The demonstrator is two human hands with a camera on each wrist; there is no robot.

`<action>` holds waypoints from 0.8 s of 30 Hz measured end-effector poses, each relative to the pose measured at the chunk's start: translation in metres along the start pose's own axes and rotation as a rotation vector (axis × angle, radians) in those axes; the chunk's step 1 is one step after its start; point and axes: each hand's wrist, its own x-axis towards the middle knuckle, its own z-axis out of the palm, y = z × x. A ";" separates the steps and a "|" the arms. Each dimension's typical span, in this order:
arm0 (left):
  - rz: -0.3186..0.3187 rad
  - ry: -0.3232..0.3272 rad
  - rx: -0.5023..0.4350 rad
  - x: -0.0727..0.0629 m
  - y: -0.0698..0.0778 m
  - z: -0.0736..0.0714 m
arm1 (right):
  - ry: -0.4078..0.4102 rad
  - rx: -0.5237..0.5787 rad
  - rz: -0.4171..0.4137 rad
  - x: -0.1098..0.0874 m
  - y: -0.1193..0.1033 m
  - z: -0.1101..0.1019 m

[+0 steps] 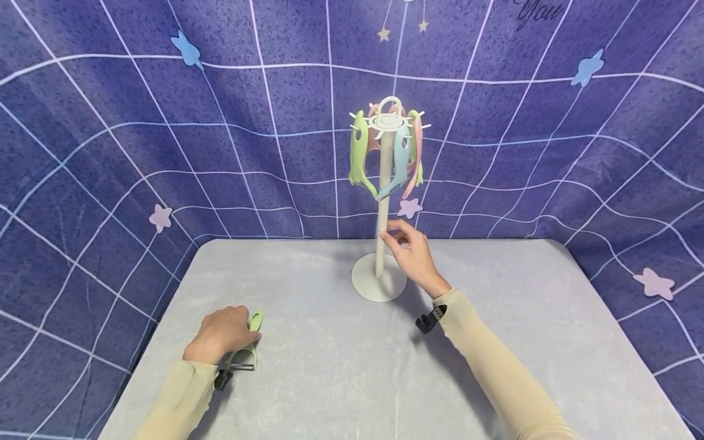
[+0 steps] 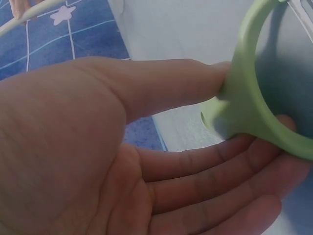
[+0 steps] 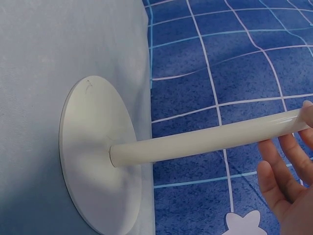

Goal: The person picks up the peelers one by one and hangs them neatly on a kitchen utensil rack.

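My left hand (image 1: 222, 333) pinches a green Y-shaped peeler (image 1: 255, 321) low at the front left of the table. In the left wrist view the thumb presses one side of the green peeler (image 2: 239, 110) and the fingers lie under the other. A cream stand stands upright at the back middle, its pole (image 1: 383, 214) rising from a round base (image 1: 364, 284). My right hand (image 1: 416, 255) pinches this pole partway up between thumb and fingers; the right wrist view shows the pole (image 3: 205, 142) and base (image 3: 98, 171) up close.
Atop the stand, a ring of hooks (image 1: 389, 122) carries several pastel pieces with holed upper ends: green (image 1: 359, 150), blue (image 1: 403, 153) and pink (image 1: 418, 146). Their exact kind is hard to tell. Behind the grey table (image 1: 308, 366) hangs a blue grid-patterned cloth (image 1: 291, 153) with stars.
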 end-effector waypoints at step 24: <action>0.013 0.178 -0.072 0.008 0.033 -0.011 | -0.017 0.038 0.014 -0.005 -0.042 -0.007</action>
